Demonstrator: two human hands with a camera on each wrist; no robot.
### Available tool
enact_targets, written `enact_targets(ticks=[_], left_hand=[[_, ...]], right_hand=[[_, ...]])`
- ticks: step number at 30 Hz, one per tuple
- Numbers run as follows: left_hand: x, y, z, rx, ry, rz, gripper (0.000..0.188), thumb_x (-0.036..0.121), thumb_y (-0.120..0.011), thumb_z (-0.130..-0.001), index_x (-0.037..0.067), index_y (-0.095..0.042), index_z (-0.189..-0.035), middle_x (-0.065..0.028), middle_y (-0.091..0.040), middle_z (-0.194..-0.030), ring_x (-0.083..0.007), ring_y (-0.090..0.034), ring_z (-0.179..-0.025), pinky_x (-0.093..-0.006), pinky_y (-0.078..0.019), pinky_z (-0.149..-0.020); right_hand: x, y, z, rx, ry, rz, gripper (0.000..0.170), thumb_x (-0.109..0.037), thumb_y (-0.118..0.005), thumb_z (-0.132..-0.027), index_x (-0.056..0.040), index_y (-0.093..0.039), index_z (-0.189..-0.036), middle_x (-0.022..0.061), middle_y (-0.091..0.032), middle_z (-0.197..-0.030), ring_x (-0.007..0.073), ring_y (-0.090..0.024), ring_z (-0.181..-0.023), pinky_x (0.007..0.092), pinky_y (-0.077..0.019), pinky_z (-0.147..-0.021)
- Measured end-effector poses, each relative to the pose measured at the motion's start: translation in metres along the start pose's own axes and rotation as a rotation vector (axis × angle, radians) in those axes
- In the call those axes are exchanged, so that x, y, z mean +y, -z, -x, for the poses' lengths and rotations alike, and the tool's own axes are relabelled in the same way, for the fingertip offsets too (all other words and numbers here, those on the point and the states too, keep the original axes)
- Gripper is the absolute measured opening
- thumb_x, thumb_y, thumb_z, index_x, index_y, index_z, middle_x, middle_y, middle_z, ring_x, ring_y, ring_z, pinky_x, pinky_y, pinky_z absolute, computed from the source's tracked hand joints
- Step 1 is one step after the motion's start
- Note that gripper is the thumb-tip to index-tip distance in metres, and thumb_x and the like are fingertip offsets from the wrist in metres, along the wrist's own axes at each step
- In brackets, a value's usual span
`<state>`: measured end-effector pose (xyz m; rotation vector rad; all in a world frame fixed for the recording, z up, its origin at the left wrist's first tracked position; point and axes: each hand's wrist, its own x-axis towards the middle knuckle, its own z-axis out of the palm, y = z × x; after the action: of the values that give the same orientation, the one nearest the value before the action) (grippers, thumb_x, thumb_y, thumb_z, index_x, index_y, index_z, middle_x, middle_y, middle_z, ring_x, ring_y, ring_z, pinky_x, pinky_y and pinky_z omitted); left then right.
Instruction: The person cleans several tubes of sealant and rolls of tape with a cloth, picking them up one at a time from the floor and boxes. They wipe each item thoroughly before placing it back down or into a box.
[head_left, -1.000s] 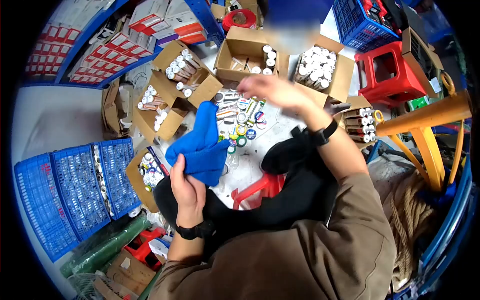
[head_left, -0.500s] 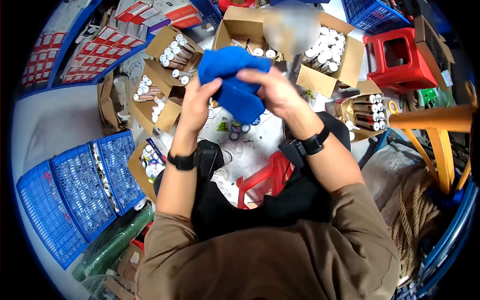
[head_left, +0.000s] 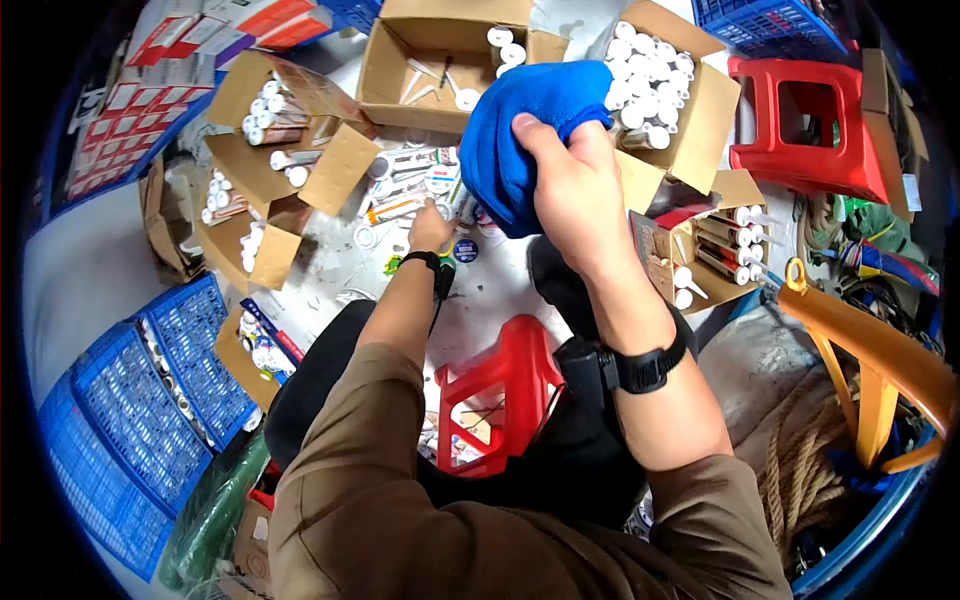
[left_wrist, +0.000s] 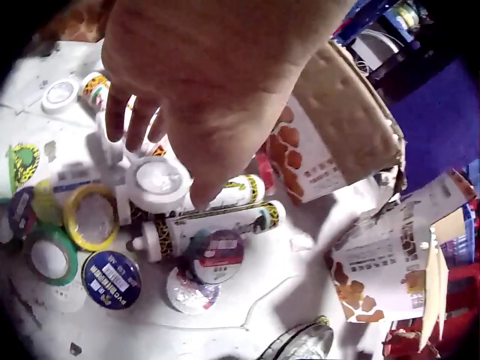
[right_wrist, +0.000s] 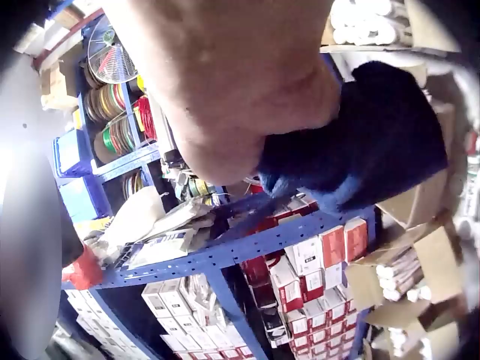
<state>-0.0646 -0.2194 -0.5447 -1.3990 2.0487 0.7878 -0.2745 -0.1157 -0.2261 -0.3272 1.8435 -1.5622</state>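
Note:
My right hand (head_left: pixel 585 195) grips a bunched blue cloth (head_left: pixel 510 135) in front of the cartons; the same cloth (right_wrist: pixel 375 142) appears dark in the right wrist view. Low over the floor, my left hand (head_left: pixel 431 228) is among white tubes and tape rolls. In the left wrist view its fingers (left_wrist: pixel 139 124) and thumb point down, apart, around a white roll (left_wrist: pixel 157 184). Printed tubes (left_wrist: pixel 225 225), a yellow roll (left_wrist: pixel 91 216), a green roll (left_wrist: pixel 51 255) and a blue-labelled roll (left_wrist: pixel 111 279) lie close by. Whether the fingertips touch anything is hard to tell.
Open cartons of white-capped tubes (head_left: pixel 320 180) stand left, ahead and right. A red stool (head_left: pixel 510 400) is between the legs, another red stool (head_left: pixel 800 130) at the right. Blue crates (head_left: pixel 120 420) stand left, a yellow metal frame (head_left: pixel 860 350) right.
The cloth, held in the left hand and then in both, is now in the right hand alone. My left hand has let go of it and moved down to the tubes and rolls.

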Motion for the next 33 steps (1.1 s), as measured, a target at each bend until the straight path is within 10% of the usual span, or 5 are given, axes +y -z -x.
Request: enact_targets(ticks=[13, 19, 24, 29, 33], left_hand=[[-0.015, -0.032, -0.013, 0.331, -0.09, 0.317, 0.046, 0.021, -0.064, -0.092, -0.001, -0.054, -0.131, -0.0218, -0.071, -0.1, -0.0362, -0.07, -0.086, -0.0437, -0.0545, -0.074], [0.068, 0.108, 0.128, -0.056, -0.363, 1.525, 0.032, 0.007, -0.062, -0.096, -0.003, -0.057, -0.127, -0.008, -0.071, -0.099, -0.0119, -0.065, -0.079, -0.0241, -0.0508, -0.068], [0.08, 0.175, 0.192, 0.145, -0.505, 1.266, 0.022, -0.002, -0.058, -0.093, -0.003, -0.066, -0.113, -0.0081, -0.071, -0.105, -0.0126, -0.066, -0.089, -0.0266, -0.0532, -0.08], [0.068, 0.233, 0.25, -0.058, -0.615, 1.359, 0.027, 0.008, -0.059, -0.098, -0.006, -0.063, -0.121, -0.0074, -0.069, -0.108, -0.0083, -0.062, -0.092, -0.021, -0.0492, -0.079], [0.06, 0.25, 0.279, 0.034, -0.623, 1.112, 0.032, 0.013, -0.062, -0.097, -0.005, -0.063, -0.125, -0.0066, -0.07, -0.101, -0.0088, -0.063, -0.083, -0.023, -0.0512, -0.07]], right_hand=[[0.021, 0.006, 0.001, -0.084, 0.185, 0.758, 0.021, -0.012, -0.053, -0.088, 0.0086, -0.059, -0.087, 0.0329, -0.063, -0.083, 0.0488, -0.062, -0.084, 0.0543, -0.0491, -0.082], [0.034, -0.015, 0.029, -0.437, 0.402, 0.765, 0.015, -0.008, -0.056, -0.082, 0.007, -0.061, -0.084, 0.0295, -0.063, -0.076, 0.0468, -0.063, -0.08, 0.0521, -0.0514, -0.076], [0.009, -0.025, 0.052, -0.54, 0.64, 0.841, 0.016, -0.015, -0.062, -0.079, -0.0022, -0.071, -0.082, 0.0191, -0.069, -0.08, 0.0373, -0.067, -0.08, 0.0484, -0.0479, -0.089], [-0.004, -0.03, 0.056, -0.062, 1.104, 0.67, 0.043, -0.046, -0.064, -0.087, -0.0042, -0.071, -0.083, 0.0145, -0.069, -0.083, 0.0377, -0.065, -0.088, 0.0525, -0.043, -0.092], [-0.024, -0.022, 0.06, -0.464, 0.638, 0.691, 0.059, -0.059, -0.057, -0.09, -0.0014, -0.067, -0.084, 0.0232, -0.066, -0.091, 0.0409, -0.065, -0.082, 0.0499, -0.0509, -0.077]])
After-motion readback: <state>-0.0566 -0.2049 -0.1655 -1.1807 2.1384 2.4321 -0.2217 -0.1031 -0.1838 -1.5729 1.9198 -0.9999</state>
